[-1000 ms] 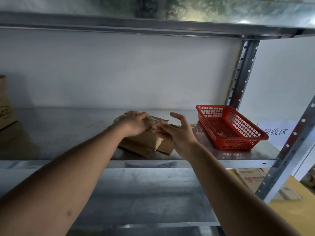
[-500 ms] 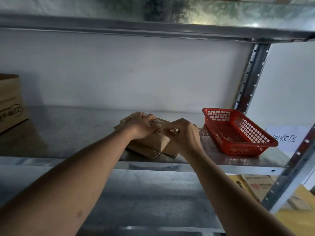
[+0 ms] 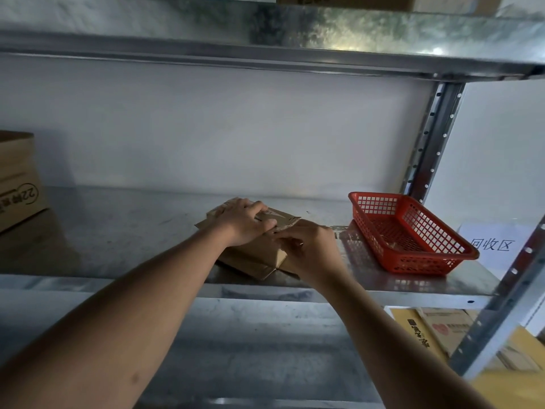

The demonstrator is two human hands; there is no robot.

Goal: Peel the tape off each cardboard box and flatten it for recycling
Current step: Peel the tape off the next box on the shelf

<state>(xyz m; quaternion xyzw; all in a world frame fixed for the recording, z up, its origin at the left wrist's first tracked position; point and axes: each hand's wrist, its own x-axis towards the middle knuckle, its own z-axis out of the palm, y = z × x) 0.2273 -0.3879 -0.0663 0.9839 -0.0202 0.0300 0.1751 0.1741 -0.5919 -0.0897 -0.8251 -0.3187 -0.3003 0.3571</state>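
The left hand is laid on top of a small cardboard box, fingers curled over its upper flap, while the right hand is pressed against the box's right end with fingers bent, apparently pinching something at the flap edge. The box is sat mid-shelf on a metal shelf, near the front edge, looking partly squashed, with a printed label on top. A red plastic basket is parked just to the right, a bigger carton far left, cut off by the frame. A paper sign is half hidden behind the upright. Any tape can't really be made out.
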